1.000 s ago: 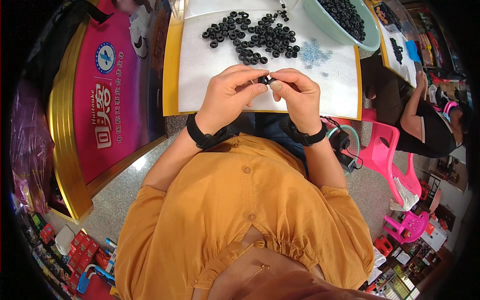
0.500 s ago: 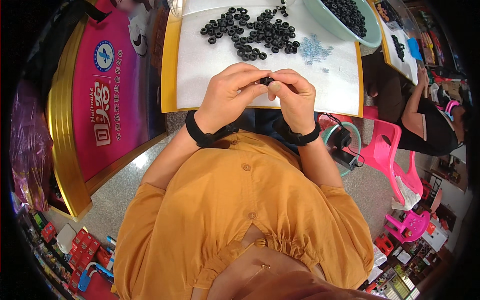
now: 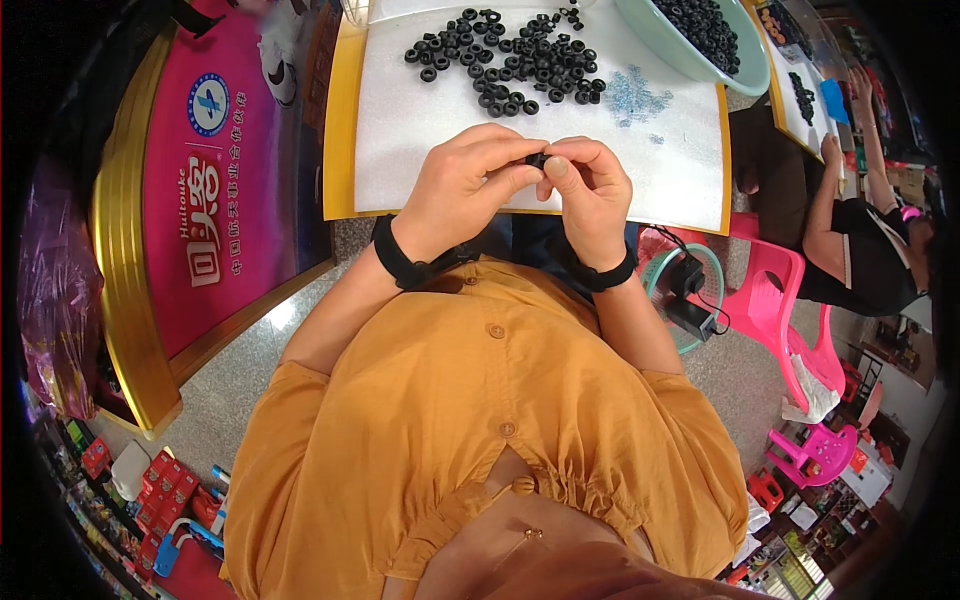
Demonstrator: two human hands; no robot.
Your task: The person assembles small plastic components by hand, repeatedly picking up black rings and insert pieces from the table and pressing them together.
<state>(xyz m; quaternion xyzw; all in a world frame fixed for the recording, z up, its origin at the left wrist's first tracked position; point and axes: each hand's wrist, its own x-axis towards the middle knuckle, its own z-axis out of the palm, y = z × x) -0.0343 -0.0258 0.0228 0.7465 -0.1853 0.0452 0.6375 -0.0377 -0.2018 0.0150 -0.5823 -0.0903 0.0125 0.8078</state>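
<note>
Over the near edge of the white-topped table [image 3: 430, 180], my left hand [image 3: 455, 185] pinches a small black ring-like part [image 3: 537, 160] between thumb and fingertips. My right hand [image 3: 590, 190] meets it from the other side, its thumb and fingers pressed against the same part. Fingertips cover much of the piece. Beyond my hands lies a loose spread of black rings [image 3: 500, 70]. To its right is a scatter of tiny bluish pieces [image 3: 636, 97], too small to make out.
A pale green basin [image 3: 690, 55] full of black rings stands at the far right. A pink chair [image 3: 770, 290] and a mint basket [image 3: 712, 270] are right of me. At another table, a person [image 3: 850, 240] sits. A pink-and-gold display counter [image 3: 190, 200] flanks my left.
My right thumb has straightened upward and slid off the front of the black ring, with slight finger shifts. The person at right has raised an arm.
</note>
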